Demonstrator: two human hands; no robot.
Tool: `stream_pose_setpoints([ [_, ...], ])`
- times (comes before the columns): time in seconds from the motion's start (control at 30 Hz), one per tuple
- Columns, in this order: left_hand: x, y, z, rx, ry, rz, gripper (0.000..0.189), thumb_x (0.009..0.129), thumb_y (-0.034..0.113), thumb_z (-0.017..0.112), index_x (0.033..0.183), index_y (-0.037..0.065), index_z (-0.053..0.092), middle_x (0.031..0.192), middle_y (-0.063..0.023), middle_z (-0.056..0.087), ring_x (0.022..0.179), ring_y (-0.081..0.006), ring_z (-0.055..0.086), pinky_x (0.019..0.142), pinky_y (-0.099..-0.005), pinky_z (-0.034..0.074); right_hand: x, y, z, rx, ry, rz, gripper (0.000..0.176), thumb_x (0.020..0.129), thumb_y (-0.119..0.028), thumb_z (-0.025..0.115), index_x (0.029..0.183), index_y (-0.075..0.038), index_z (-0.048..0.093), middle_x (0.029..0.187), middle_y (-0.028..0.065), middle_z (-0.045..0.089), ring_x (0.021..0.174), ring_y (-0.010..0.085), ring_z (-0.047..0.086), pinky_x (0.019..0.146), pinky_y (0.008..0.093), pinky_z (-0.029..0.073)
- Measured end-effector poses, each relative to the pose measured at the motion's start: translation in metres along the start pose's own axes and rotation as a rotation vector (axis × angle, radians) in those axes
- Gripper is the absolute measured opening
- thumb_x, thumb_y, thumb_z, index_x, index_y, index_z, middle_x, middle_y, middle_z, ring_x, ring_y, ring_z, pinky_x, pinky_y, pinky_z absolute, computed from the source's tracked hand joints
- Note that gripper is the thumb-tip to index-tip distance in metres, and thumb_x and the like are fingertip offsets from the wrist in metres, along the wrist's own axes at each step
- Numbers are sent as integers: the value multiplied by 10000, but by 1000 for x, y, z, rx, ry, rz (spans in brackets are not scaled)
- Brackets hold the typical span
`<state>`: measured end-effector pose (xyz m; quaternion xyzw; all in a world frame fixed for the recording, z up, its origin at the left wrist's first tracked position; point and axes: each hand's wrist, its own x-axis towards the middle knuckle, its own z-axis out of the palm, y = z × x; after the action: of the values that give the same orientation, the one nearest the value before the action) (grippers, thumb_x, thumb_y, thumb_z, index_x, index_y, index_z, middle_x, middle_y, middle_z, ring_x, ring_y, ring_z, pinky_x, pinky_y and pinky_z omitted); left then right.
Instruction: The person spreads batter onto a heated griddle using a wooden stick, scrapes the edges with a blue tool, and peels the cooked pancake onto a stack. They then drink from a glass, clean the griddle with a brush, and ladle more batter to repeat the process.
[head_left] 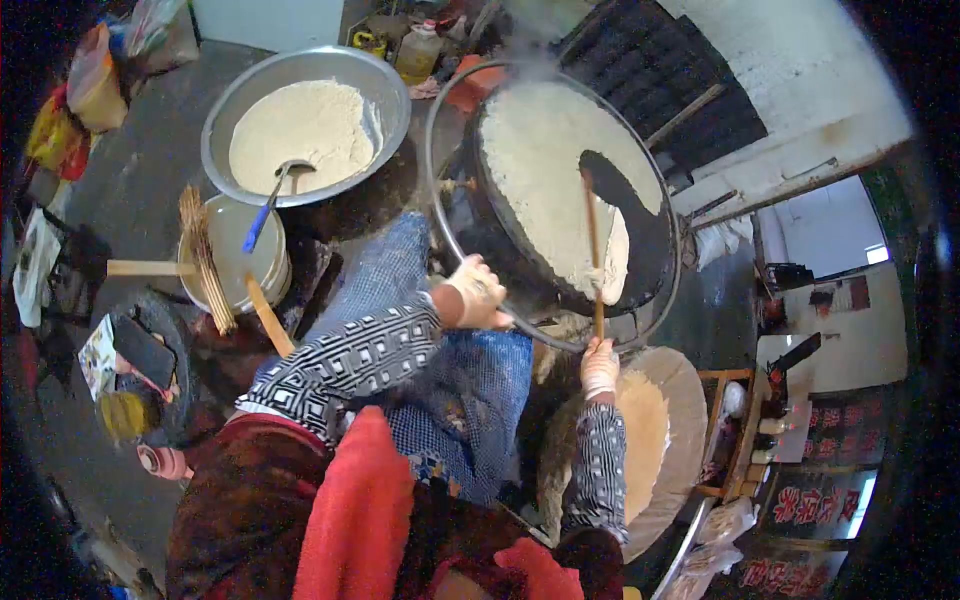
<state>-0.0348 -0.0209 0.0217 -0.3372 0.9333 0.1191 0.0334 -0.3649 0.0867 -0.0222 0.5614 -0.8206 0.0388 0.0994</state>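
My right hand (600,368), in a pale glove, is closed round the handle of a wooden batter spreader (597,245). The spreader reaches across a large round griddle (648,250), its far end over the dark bare patch. Pale batter (535,170) coats much of the griddle, with a thick fold (614,255) beside the spreader. My left hand (476,293), also gloved, is curled on the metal hoop (440,205) around the griddle, at its near left side. Steam rises at the far edge.
Left of the griddle stands a wide metal basin (222,170) of batter with a blue-handled ladle (258,225). A bucket (277,262) holds a twig brush (205,260). At the right, a round board (680,400) carries a thin flat pancake (642,425). Shelves (738,430) stand beyond.
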Motion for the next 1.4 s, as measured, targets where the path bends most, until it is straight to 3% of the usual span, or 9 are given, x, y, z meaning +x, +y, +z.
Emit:
stream_pose_setpoints([
  [0.23,16,18,11,-142,-1,-15,673,845,652,415,1082,65,642,1100,-137,625,1110,-299,536,1051,-474,263,14,-11,-26,75,109,-20,235,899,-278,530,802,-65,551,683,256,601,642,450,585,554,555,425],
  [0.3,11,13,9,-78,-10,2,657,846,650,421,1059,71,648,1074,-128,637,1106,-304,539,1053,-473,260,7,-4,-7,-55,116,-71,264,909,-297,517,803,-56,546,681,260,601,651,460,585,556,555,434],
  [0.37,8,4,-2,-87,-39,11,645,843,647,436,1036,69,648,1037,-120,650,1092,-299,544,1053,-470,259,15,5,-8,49,42,165,298,921,-312,497,798,-45,543,686,267,600,658,471,582,568,553,447],
  [0.57,-3,-16,1,-138,86,28,618,823,641,470,928,69,680,953,-119,672,1019,-298,575,1033,-454,293,14,0,-13,29,9,-44,323,927,-363,472,876,-50,527,742,267,616,688,484,582,592,580,421],
  [0.7,3,-36,10,-96,136,17,616,834,632,450,872,69,696,886,-110,683,958,-292,601,1008,-443,326,32,20,-5,46,5,115,324,920,-346,488,821,-42,541,724,263,614,666,482,580,593,574,431],
  [1.07,3,-81,-4,-1,156,-49,604,865,600,375,809,111,726,798,-97,688,940,-286,601,1047,-448,267,29,5,-18,34,14,62,328,925,-323,488,774,-36,534,681,270,598,690,465,596,600,542,466],
  [1.13,-1,-62,-19,139,-14,-146,388,917,509,356,1006,326,686,977,-86,666,1006,-262,580,1050,-487,228,24,-11,-33,68,40,-59,301,933,-307,477,820,-32,527,696,280,603,667,462,599,584,543,468],
  [1.2,-2,-29,-18,5,-1,-29,642,880,598,330,961,87,709,950,-119,662,1004,-288,575,1054,-513,215,12,-14,-18,51,19,-131,296,934,-310,477,849,-31,531,712,281,608,654,474,589,581,543,467],
  [1.4,15,18,15,-150,102,-59,635,843,650,425,966,84,684,966,-127,668,1016,-307,582,1035,-461,288,21,2,-24,24,7,57,308,929,-316,488,819,-33,538,710,267,605,699,476,583,629,549,459],
])
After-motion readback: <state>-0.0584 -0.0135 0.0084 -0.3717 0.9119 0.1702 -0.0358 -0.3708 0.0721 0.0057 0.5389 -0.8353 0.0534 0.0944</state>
